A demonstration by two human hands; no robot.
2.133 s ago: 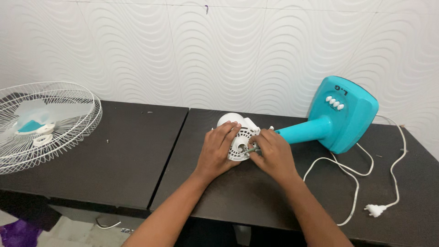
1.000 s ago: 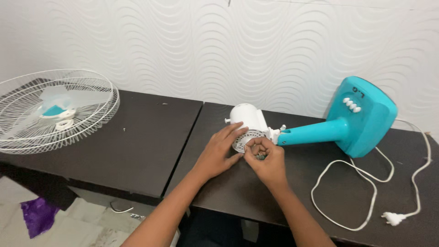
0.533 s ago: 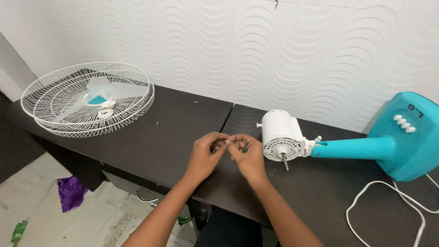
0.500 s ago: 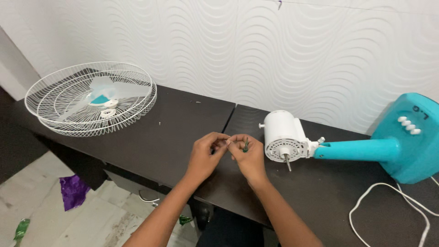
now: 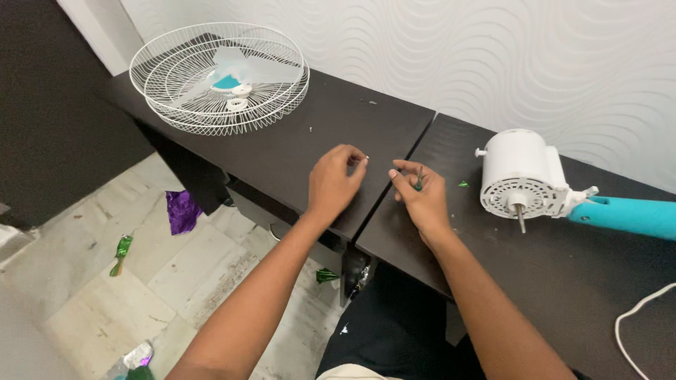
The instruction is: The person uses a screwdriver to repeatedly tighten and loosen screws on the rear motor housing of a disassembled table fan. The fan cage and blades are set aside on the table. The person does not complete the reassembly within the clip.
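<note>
Small dark-green screwdriver, upright, pinched in right hand over dark table. Tiny white bit in left hand fingertips, too small to ID.

Bare tabletop — motor housing rightward

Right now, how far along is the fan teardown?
Done: the grille with blade lies apart at the table's far end, motor housing bare, shaft exposed. In hand: right hand pinches a small dark tool, left hand a tiny part. Left: motor remains on the teal neck.
</note>
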